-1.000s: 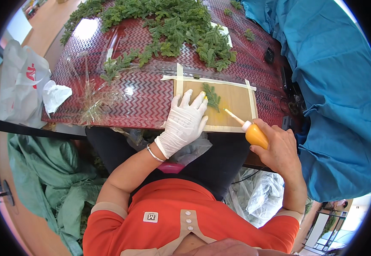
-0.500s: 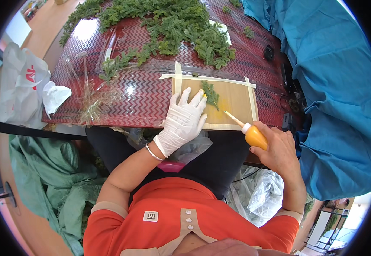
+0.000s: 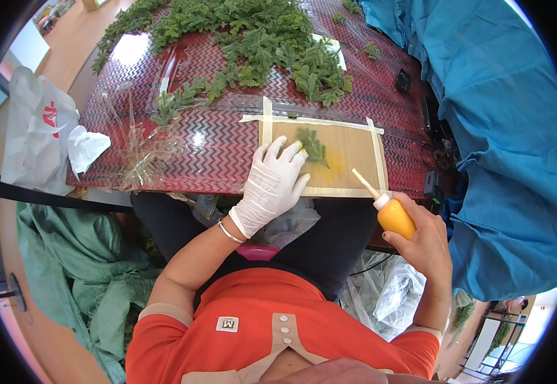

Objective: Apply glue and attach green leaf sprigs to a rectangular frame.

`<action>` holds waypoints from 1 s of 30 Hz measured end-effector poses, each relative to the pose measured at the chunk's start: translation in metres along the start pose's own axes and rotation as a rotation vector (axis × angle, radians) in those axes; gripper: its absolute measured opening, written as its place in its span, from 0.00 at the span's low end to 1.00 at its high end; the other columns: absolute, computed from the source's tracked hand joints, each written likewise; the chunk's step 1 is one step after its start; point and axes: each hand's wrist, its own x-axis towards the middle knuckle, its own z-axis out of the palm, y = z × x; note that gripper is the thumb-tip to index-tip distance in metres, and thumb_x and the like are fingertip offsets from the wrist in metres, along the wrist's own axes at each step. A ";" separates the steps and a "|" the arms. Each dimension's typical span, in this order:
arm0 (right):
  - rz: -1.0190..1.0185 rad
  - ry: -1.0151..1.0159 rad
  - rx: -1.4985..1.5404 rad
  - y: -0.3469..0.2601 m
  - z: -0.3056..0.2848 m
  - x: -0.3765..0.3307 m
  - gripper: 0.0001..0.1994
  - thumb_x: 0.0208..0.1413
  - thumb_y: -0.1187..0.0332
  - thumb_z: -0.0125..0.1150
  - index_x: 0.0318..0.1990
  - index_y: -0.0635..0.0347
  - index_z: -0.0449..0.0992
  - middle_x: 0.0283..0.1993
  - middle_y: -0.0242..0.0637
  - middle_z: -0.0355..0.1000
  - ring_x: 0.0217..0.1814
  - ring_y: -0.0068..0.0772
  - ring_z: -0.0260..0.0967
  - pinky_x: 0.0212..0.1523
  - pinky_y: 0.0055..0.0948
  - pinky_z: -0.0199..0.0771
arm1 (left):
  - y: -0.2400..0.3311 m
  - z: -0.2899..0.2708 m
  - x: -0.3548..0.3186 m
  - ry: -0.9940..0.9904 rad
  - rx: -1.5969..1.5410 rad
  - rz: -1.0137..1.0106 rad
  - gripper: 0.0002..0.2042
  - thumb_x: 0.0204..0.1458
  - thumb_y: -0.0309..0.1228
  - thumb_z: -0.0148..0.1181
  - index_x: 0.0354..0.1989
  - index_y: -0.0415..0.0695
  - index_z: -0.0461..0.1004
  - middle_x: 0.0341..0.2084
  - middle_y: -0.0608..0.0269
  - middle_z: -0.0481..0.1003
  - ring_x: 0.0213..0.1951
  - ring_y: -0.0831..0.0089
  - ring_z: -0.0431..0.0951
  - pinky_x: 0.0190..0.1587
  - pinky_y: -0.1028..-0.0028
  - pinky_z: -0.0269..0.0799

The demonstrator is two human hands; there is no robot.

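Note:
My left hand [image 3: 271, 181], in a white glove, rests over the left part of a tan board [image 3: 355, 144] edged with pale tape. Its fingers are apart, thumb away from the rest, and a fingertip has a yellow smear. Right by those fingertips is a small green sprig [image 3: 314, 146], slightly blurred; whether they touch it I cannot tell. Yellow smears colour the board beside the sprig. My bare right hand [image 3: 424, 233] is wrapped round a squeeze bottle [image 3: 396, 217] of orange-yellow liquid, its long thin nozzle tilted up and left over the board's lower right part.
A large heap of green sprigs [image 3: 253, 38] covers the back of the red zigzag-patterned table [image 3: 217, 153]. Clear plastic strands [image 3: 144, 150], a crumpled white paper [image 3: 88, 147] and a white bag [image 3: 32, 128] lie left. Blue cloth [image 3: 502, 147] hangs right, near a small black object [image 3: 403, 80].
My right hand has drawn the bottle right and slightly down, its nozzle tip farther from the sprig. The sprig has shifted slightly left, and my left fingers have moved a little down and left.

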 end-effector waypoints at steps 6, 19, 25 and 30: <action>-0.081 0.278 0.415 0.024 0.045 0.019 0.35 0.45 0.71 0.73 0.65 0.55 0.70 0.48 0.46 0.78 0.46 0.45 0.76 0.54 0.37 0.72 | 0.003 -0.018 -0.001 -0.178 -0.169 -0.257 0.22 0.49 0.36 0.63 0.54 0.46 0.73 0.53 0.55 0.73 0.60 0.51 0.68 0.62 0.57 0.58; -0.280 0.617 0.924 0.032 0.126 0.116 0.36 0.47 0.76 0.69 0.67 0.60 0.66 0.59 0.46 0.73 0.54 0.43 0.73 0.57 0.34 0.72 | 0.021 -0.027 -0.001 -0.166 0.013 0.271 0.19 0.50 0.34 0.62 0.52 0.49 0.72 0.52 0.62 0.72 0.60 0.60 0.68 0.61 0.60 0.63; -0.192 0.638 1.055 0.039 0.135 0.117 0.34 0.50 0.75 0.68 0.67 0.62 0.66 0.59 0.46 0.73 0.54 0.42 0.73 0.57 0.33 0.72 | 0.011 -0.039 -0.081 -0.317 0.042 0.512 0.17 0.51 0.34 0.59 0.52 0.51 0.73 0.51 0.65 0.72 0.59 0.62 0.69 0.60 0.61 0.64; -0.157 0.651 1.110 0.042 0.136 0.127 0.31 0.54 0.72 0.66 0.66 0.63 0.66 0.58 0.45 0.73 0.53 0.38 0.73 0.55 0.31 0.73 | -0.017 -0.001 -0.094 -0.473 0.177 0.236 0.14 0.54 0.32 0.55 0.49 0.49 0.74 0.46 0.62 0.74 0.55 0.60 0.72 0.58 0.64 0.67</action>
